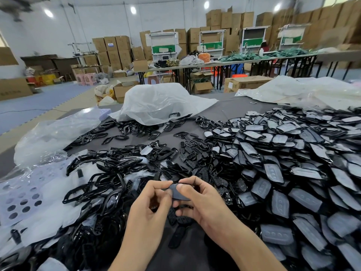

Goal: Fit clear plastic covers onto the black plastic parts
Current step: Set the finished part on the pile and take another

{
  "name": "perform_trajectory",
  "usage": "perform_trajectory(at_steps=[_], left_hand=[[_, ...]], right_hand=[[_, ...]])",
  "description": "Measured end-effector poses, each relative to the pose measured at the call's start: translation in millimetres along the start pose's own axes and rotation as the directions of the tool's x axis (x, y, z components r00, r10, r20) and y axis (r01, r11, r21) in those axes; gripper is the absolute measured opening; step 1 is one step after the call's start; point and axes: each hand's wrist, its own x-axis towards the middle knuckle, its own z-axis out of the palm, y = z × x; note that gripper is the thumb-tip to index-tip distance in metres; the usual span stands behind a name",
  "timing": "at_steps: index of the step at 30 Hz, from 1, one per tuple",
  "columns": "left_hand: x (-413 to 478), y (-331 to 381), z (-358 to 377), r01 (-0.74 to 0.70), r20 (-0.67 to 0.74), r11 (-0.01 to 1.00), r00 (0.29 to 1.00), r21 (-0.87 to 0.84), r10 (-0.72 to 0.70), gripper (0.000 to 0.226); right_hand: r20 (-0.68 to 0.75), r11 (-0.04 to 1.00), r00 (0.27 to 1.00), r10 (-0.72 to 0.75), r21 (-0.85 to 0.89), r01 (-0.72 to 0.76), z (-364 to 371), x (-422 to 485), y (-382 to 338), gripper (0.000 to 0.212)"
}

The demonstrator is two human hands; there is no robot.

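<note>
My left hand and my right hand meet over the table's near middle, and both pinch one small black plastic part with a greyish clear cover on it. Fingers hide most of that piece. Loose black button parts lie just beyond my hands. A big heap of black parts with clear covers fitted fills the right side. Open black frame rings are piled on the left.
White foam sheets with round holes lie at the left edge. Crumpled clear plastic bags sit at the back of the grey table. Beyond are folding tables, cardboard boxes and white machines.
</note>
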Motion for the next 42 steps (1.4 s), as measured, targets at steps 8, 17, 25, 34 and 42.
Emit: perform_trajectory(at_steps=[8, 17, 25, 34, 42], left_hand=[[-2.5, 6.4, -2.9, -0.245, 0.076, 0.939, 0.969, 0.242, 0.233, 0.024], [-5.3, 8.7, -7.6, -0.367, 0.182, 0.796, 0.930, 0.482, 0.319, 0.027], [-13.3, 13.2, 8.6, -0.472, 0.412, 0.721, 0.868, 0.507, 0.278, 0.046], [-11.1, 17.3, -2.5, -0.335, 0.238, 0.825, 0.938, 0.455, 0.250, 0.042], [-6.3, 4.4, -8.8, -0.231, 0.065, 0.799, 0.970, 0.555, 0.235, 0.027]], right_hand=[[0.040, 0.995, 0.998, -0.053, -0.078, 0.056, -2.5, 0.1, 1.6, 0.022], [-0.100, 0.991, 0.989, -0.106, -0.097, 0.096, -1.5, 3.2, 1.6, 0.005], [-0.218, 0.992, 0.971, -0.098, -0.101, 0.078, -6.3, 5.7, 0.4, 0.009], [-0.177, 0.990, 0.975, -0.134, -0.066, 0.124, -6.9, 5.0, -1.0, 0.005], [-0.115, 0.968, 0.973, -0.199, -0.175, 0.177, -2.7, 0.0, 2.1, 0.039]])
